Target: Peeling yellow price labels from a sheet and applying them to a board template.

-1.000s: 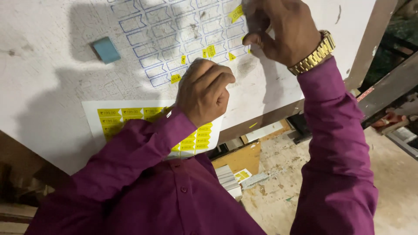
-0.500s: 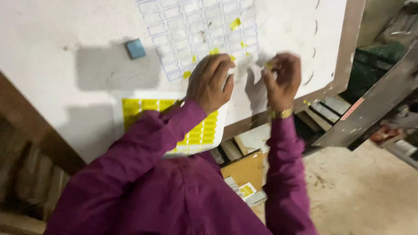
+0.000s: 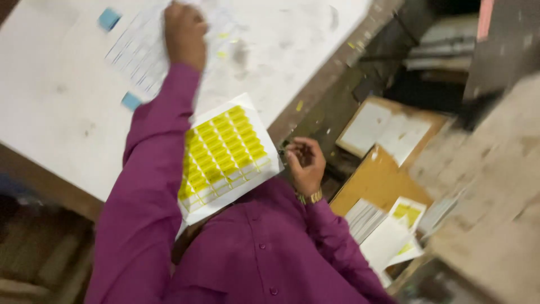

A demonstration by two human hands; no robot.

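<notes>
The left hand (image 3: 184, 35) is pressed down, with fingers curled, on a pale sheet of small labels (image 3: 140, 53) at the far left of the white table (image 3: 67, 129); the sheet is blurred, so its cells are hard to make out, and the hand covers its upper part; a few yellow bits (image 3: 224, 45) lie just to the right of the hand. The right hand (image 3: 304, 163) is off the table, near the table's edge, with the palm turned up and the fingers curled in loosely; something small and dark may be at the fingertips, but I cannot tell if they pinch anything; a gold watch (image 3: 310, 197) is on this wrist.

Between the two hands lies a white sheet with rows of yellow stickers (image 3: 225, 155); its near corner hangs over the table edge and its left side is hidden under the purple sleeve (image 3: 152, 186). Two small blue blocks are on the table: one (image 3: 109, 19) at the far left, one (image 3: 131, 101) touching the sleeve.

To the right, below the table, there are brown boards with white paper (image 3: 388, 135), a stack of sheets (image 3: 368, 217) and small yellow-printed cards (image 3: 408, 214); the far right is too blurred to tell.
</notes>
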